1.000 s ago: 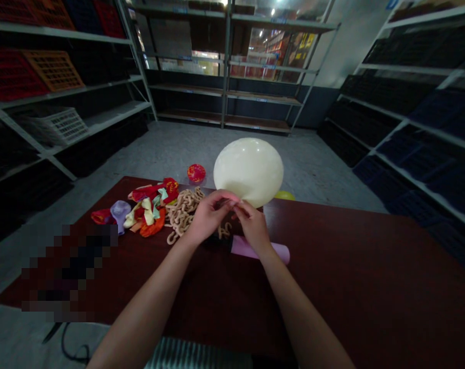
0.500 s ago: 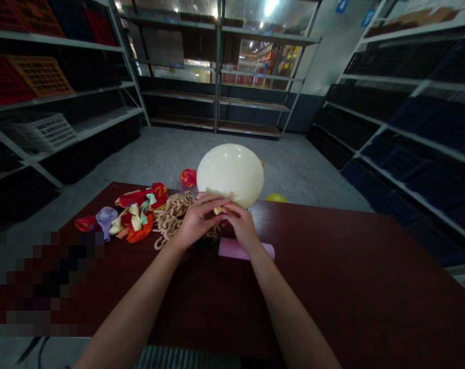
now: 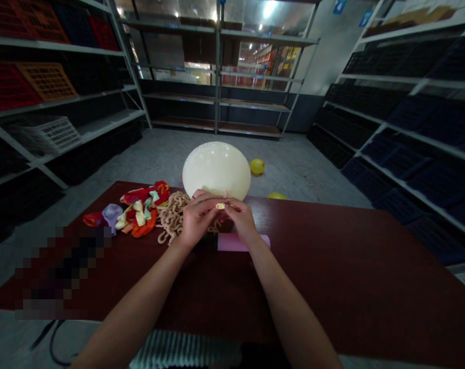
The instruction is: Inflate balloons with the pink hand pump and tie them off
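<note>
A large inflated cream-white balloon [image 3: 217,166] stands out beyond my fingers, over the table's far edge. Its rolled yellowish mouth faces me between my fingertips. My left hand [image 3: 199,215] pinches the neck from the left side. From the other side my right hand [image 3: 239,216] grips the same neck with thumb and fingers closed. Under my right wrist a pink cylinder [image 3: 232,242] with a dark end lies on the table; it looks like a balloon pump. Beside my left hand sits a heap of beige chain-like loops [image 3: 173,215].
Limp balloons [image 3: 138,210] in several colours are piled at the left of the dark red table [image 3: 351,266]. Yellow balloons [image 3: 257,166] lie beyond the far edge, on the floor. Shelving with crates [image 3: 47,81] lines both sides, and a metal rack [image 3: 217,110] stands at the back.
The white balloon has shifted left in view and its mouth has turned more towards me. A yellow balloon behind it is now uncovered, while the red one is nearly hidden.
</note>
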The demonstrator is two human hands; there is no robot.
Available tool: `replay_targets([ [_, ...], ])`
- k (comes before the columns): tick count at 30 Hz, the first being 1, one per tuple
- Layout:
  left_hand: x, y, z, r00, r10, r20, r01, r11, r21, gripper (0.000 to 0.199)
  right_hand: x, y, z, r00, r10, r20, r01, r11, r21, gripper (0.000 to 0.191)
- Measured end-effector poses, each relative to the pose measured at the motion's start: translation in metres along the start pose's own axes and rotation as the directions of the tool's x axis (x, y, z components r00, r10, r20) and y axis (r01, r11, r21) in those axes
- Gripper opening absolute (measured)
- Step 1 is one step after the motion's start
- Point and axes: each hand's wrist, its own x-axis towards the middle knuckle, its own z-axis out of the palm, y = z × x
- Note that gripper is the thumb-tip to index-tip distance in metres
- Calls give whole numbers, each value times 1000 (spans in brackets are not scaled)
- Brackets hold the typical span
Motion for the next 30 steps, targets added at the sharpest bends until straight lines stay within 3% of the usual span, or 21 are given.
replay_targets([
  [3,-2,5,-4,998,55,1,-55,996,64,19,-3,-4,-3,996,-26,91,20,998,61,41],
  [7,0,10,-10,978,190,89,-203,962,182,23,-6,-10,-12,962,-12,272,-35,985,168,60],
  [9,2,12,-12,957,257,132,-280,936,215,25,-8,-13,-15,954,-24,298,-42,976,214,68],
  [14,6,11,-14,904,374,206,-421,862,283,26,-10,-17,-10,982,-97,161,58,972,229,62],
  [20,7,11,-20,865,406,295,-490,812,318,32,-12,-18,5,997,-65,-32,71,966,250,45],
  [22,8,13,-20,878,396,271,-466,837,288,33,-13,-19,6,997,-64,-52,76,964,255,43],
  [25,10,15,-14,941,303,150,-328,924,194,27,-14,-21,6,995,-82,-54,93,962,257,44],
  [28,13,17,-5,994,112,-12,-111,993,51,19,-15,-22,9,990,-111,-85,131,950,285,42],
  [30,13,17,1,989,-73,-131,62,995,-84,15,-16,-21,12,985,-151,-84,169,939,298,38],
])
